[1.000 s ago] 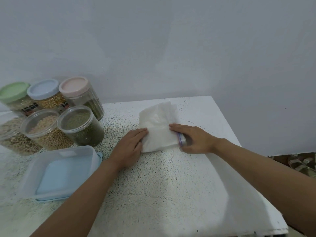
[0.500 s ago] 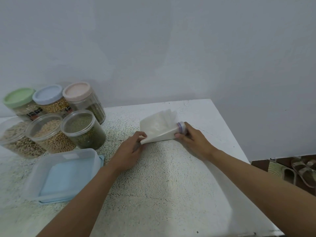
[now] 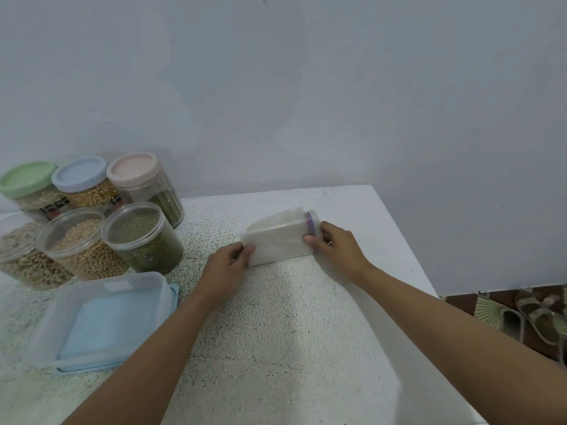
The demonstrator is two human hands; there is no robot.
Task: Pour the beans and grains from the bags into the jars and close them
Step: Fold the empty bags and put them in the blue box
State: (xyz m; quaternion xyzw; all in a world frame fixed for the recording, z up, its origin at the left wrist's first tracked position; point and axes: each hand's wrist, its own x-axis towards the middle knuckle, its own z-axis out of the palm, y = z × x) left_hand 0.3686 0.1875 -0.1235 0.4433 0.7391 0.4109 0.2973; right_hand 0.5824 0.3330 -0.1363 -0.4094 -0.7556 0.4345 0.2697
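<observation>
I've got the folded bag [image 3: 277, 237] down on the table [image 3: 291, 332], L hand [image 3: 225, 265] pinching its left end, R hand [image 3: 334, 246] gripping the zip end, filled jars [image 3: 144, 240] grouped far left

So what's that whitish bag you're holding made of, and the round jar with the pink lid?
The whitish folded bag looks like thin, soft plastic film: it creases, is milky see-through, and has a blue-purple zip strip at one end. The round jar with the pink lid seems clear hard plastic, perhaps glass: green beans show through its shiny wall. Its lid looks like matte plastic.
</observation>
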